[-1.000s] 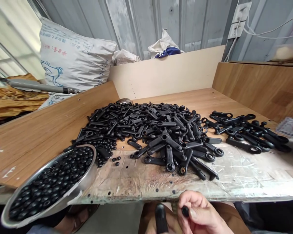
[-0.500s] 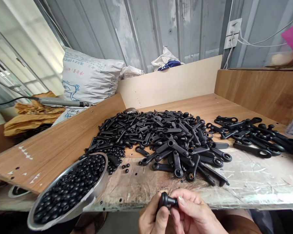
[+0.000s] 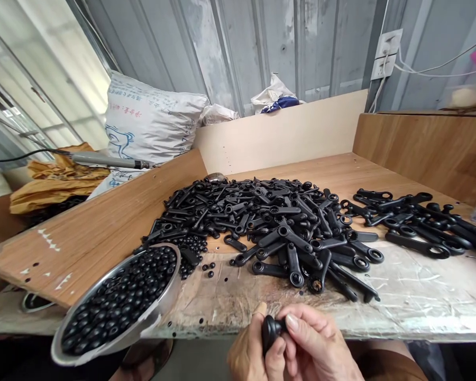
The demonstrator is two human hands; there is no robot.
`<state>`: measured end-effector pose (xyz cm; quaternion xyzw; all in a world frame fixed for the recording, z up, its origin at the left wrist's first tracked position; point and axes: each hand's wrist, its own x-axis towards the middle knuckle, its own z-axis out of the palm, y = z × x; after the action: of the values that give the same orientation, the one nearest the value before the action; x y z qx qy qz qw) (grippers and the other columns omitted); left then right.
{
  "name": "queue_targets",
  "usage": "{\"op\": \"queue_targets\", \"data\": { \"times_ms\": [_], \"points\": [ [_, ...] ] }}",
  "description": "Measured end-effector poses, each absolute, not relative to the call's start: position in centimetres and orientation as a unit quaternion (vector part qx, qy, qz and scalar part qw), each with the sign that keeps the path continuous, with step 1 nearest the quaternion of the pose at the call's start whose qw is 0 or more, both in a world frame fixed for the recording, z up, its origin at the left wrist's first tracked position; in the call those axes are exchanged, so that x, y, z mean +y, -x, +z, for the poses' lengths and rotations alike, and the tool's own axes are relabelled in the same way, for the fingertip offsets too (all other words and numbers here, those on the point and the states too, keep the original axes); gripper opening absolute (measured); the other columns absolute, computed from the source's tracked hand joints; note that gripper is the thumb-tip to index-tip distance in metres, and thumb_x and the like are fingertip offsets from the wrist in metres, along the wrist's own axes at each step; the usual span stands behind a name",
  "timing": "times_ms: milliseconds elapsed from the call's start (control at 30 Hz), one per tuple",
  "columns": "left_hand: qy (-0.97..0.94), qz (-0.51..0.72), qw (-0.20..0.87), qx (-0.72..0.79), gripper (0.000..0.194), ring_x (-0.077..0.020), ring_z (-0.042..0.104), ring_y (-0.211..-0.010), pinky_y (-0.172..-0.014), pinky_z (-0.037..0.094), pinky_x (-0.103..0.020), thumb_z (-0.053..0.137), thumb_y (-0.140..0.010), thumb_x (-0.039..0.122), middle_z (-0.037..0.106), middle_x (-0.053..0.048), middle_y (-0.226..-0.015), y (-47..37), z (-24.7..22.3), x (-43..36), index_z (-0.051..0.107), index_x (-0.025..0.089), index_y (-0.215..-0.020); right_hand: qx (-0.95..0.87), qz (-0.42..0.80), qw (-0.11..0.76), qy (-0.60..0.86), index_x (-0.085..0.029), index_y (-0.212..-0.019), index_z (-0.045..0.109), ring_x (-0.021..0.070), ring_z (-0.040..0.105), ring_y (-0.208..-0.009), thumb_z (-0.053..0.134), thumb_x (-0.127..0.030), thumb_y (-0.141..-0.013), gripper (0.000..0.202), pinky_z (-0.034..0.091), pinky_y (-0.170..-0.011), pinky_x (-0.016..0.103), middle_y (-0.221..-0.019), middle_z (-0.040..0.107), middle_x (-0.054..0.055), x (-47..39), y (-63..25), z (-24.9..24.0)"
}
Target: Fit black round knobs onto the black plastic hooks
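Note:
At the table's front edge, my left hand [image 3: 252, 346] is closed around the round, flanged end of a black plastic crank handle [image 3: 270, 330]. My right hand [image 3: 317, 338] pinches the narrower stem at its other end, where a knob may be hidden under the fingers. Just beyond both hands lies a large heap of black crank handles [image 3: 277, 227] with ringed ends. To the left, a metal bowl [image 3: 164, 304] is full of small black balls [image 3: 119, 296] with holes in them.
More black handles [image 3: 420, 222] lie in a smaller group at the right. Loose balls [image 3: 211, 270] sit near the bowl. A grey power screwdriver [image 3: 111, 160] rests at the left by a white sack [image 3: 154, 116]. Wooden boards [image 3: 281, 129] edge the table.
The crank handle has turned slightly in my fingers, and my right thumb has come closer to its wide end. The whole view has shifted a little to the left.

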<state>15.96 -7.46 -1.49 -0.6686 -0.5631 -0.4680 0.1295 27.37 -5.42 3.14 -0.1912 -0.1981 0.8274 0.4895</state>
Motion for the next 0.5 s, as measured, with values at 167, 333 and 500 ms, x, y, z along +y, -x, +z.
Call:
{"op": "queue_targets", "data": {
  "times_ms": [167,333,500],
  "points": [
    [0.674,-0.47,0.127,-0.556,0.038,-0.0155,0.067,-0.065,-0.059,0.054,-0.02,0.025,-0.095,0.039,0.07,-0.01,-0.079,-16.6,-1.7,-6.7,0.051,0.014,-0.107,-0.212,0.828,0.487,0.181,-0.009,-0.069,0.063,0.0064,0.047,-0.031,0.076,-0.034,-0.07,0.028,0.038,-0.029,0.011,-0.044,0.053,-0.001,-4.7,-27.6,1.9],
    [0.689,-0.435,0.159,-0.558,0.04,-0.0161,0.067,-0.061,-0.055,0.053,-0.021,0.022,-0.096,0.04,0.07,-0.009,-0.075,-16.9,-1.3,-5.8,0.05,0.012,-0.104,-0.229,0.822,0.483,0.197,-0.009,-0.062,0.058,0.0067,0.045,-0.03,0.076,-0.037,-0.068,0.034,0.036,-0.025,0.011,-0.042,0.05,-0.002,-3.3,-28.3,1.3],
    [0.732,-0.381,0.176,-0.537,0.042,-0.0168,0.065,-0.055,-0.05,0.051,-0.023,0.022,-0.096,0.04,0.069,-0.007,-0.069,-16.6,-0.2,-4.8,0.052,0.011,-0.103,-0.246,0.817,0.468,0.229,-0.009,-0.057,0.055,0.0061,0.043,-0.028,0.08,-0.038,-0.062,0.039,0.031,-0.022,0.009,-0.041,0.05,-0.001,-2.3,-29.4,2.4]
  ]
}}
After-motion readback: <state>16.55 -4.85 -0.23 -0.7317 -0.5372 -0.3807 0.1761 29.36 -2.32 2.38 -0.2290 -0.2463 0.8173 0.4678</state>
